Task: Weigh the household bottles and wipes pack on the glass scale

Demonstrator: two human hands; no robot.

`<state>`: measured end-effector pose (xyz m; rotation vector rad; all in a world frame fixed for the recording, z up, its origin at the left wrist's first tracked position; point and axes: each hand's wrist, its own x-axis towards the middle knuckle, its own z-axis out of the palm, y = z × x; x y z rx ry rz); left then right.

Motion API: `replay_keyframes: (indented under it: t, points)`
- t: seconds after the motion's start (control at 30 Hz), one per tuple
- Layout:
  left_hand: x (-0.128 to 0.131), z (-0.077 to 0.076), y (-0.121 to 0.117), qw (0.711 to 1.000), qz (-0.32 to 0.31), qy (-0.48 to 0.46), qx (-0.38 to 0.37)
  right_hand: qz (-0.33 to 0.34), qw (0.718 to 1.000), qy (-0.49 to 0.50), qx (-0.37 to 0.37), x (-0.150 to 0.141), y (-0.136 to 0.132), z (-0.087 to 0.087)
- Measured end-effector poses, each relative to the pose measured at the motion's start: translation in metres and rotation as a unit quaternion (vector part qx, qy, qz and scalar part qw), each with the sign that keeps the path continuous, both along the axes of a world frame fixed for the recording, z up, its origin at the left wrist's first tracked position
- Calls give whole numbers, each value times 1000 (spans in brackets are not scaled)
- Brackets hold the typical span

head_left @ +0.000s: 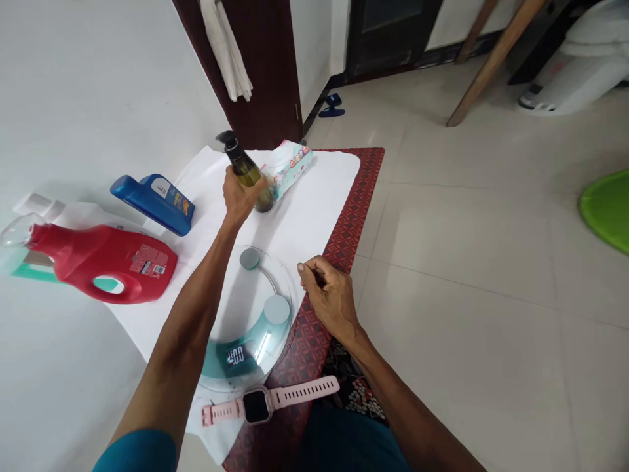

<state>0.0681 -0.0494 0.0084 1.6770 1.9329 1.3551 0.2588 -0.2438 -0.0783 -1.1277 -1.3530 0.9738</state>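
My left hand (242,196) is wrapped round a dark green pump bottle (246,169) with a black pump top, near the far end of the table. Just right of that bottle lies a soft pack with a printed picture (291,165). Closer to me is a round glass scale (275,309), its display lit with zeros, partly hidden by my left forearm. My right hand (330,292) is curled closed beside the scale, over the table's right edge. Nothing shows in its fingers. A pink-strapped smartwatch (256,406) lies at the near edge, below the scale.
Along the wall on the left stand a blue bottle (160,202), a red jug (111,262) and a white bottle behind it. White paper covers much of the red patterned table (361,210). A green stool (609,208) is at the far right; slippers (332,111) lie on the floor.
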Motion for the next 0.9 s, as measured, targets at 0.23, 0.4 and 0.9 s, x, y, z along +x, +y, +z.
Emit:
replay_keyframes:
  t: [0.23,0.4,0.9]
  points:
    - [-43,18,-86,995,-29,-23,88,1,1000,-1,-3,0,0,1]
    - [-66,50,-195,998,-4,49,41,-2,1000,-9,-13,0,-1,1]
    - [-61,23,-267,997,-36,66,-32,-5,1000,-10,-7,-4,-1,-6]
